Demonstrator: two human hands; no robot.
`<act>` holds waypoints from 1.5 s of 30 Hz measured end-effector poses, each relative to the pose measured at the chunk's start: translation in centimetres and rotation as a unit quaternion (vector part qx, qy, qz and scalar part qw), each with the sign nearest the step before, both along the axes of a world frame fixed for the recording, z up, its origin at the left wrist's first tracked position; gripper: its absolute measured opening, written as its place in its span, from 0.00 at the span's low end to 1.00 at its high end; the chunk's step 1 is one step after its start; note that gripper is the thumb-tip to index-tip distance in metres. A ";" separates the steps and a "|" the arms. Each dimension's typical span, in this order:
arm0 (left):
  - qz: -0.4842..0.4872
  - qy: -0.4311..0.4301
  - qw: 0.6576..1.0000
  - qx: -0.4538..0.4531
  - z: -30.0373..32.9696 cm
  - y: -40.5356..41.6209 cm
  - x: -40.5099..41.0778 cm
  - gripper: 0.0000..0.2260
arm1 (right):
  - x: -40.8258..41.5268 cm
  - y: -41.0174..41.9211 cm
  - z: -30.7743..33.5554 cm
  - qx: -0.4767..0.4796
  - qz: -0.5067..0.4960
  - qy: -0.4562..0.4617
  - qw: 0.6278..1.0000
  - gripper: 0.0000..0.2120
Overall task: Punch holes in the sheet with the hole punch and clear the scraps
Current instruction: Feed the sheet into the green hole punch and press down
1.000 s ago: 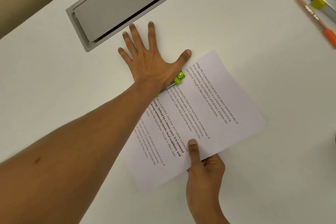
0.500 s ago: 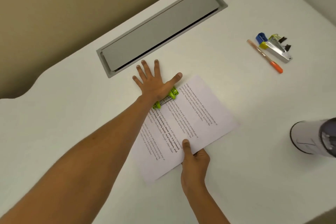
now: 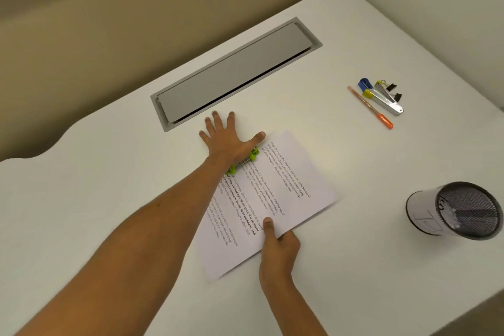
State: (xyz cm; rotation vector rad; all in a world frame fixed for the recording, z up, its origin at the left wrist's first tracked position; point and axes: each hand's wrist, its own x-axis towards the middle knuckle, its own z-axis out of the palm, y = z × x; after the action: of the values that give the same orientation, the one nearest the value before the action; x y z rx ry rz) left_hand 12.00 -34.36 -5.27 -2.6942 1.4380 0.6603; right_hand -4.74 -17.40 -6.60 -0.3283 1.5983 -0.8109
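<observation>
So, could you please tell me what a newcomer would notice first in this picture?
First, the left hand pressing flat, fingers spread, on a green hole punch at the far edge of a printed sheet mid-desk. Next, the right hand pinching the sheet's near edge. A mesh cup stands at the right.

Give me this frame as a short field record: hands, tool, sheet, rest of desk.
left hand: flat, fingers spread, pressing down on the green hole punch
right hand: pinches the near edge of the printed white paper sheet, thumb on top
sheet: far edge sits in the punch
desk: white
other items: orange pen, silver stapler, black mesh pen cup
</observation>
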 end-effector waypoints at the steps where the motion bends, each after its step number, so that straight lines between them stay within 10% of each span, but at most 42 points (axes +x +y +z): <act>1: -0.001 -0.001 1.000 -0.001 0.1 0.0 -0.1 0.49 | -0.1 0.1 -0.1 0.002 0.000 0.002 1.000 0.06; 31: 0.041 0.053 0.992 -0.106 1.9 2.6 0.9 0.42 | -1.6 1.2 -0.3 -0.010 0.027 0.041 0.999 0.12; 45: 0.444 0.132 0.846 -0.264 4.0 24.3 -2.8 0.31 | -4.4 3.0 1.5 -0.021 0.066 0.010 0.998 0.06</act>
State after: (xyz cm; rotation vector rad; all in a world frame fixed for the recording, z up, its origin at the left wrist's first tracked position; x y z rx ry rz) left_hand 9.24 -10.06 -1.28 -3.8308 0.2691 0.7358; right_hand -9.17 -14.38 -5.14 -0.4674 1.5620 -0.7423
